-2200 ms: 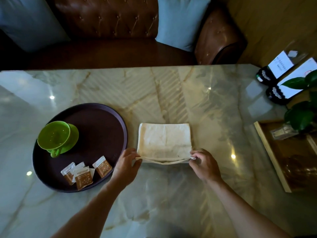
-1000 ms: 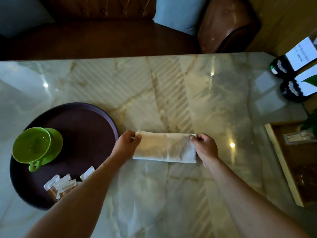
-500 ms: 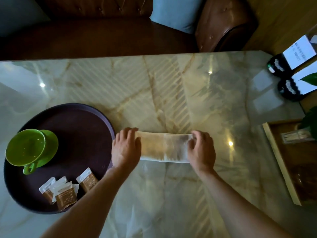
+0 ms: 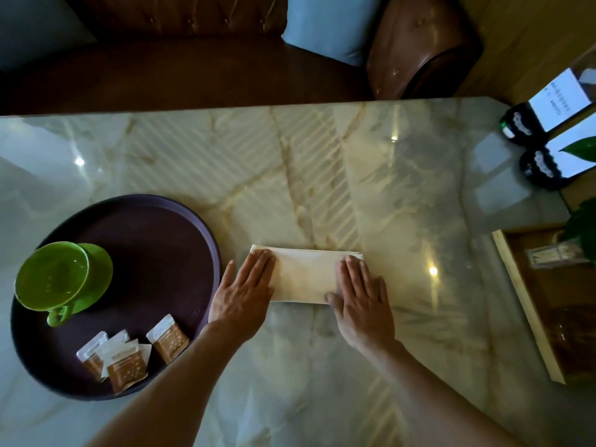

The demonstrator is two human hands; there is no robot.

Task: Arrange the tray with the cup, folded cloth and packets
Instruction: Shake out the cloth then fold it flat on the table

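Head view: folded cloth [image 4: 306, 277] is pressed flat on the marble surface [image 4: 322, 175] beside the round tray [image 4: 180, 221] by open-palmed left hand [image 4: 245, 291] and right hand [image 4: 361, 298], nothing gripped; even pressure is advised along the crease.

A glossy marble table [image 4: 322, 162] reflects ceiling lights. Behind it stands a brown leather sofa [image 4: 193, 69] with a pale blue cushion [image 4: 325, 27], beside a wooden wall [image 4: 532, 37].

Single head view, steeply down onto marble table [image 4: 322, 175], close above hands, sofa beyond.
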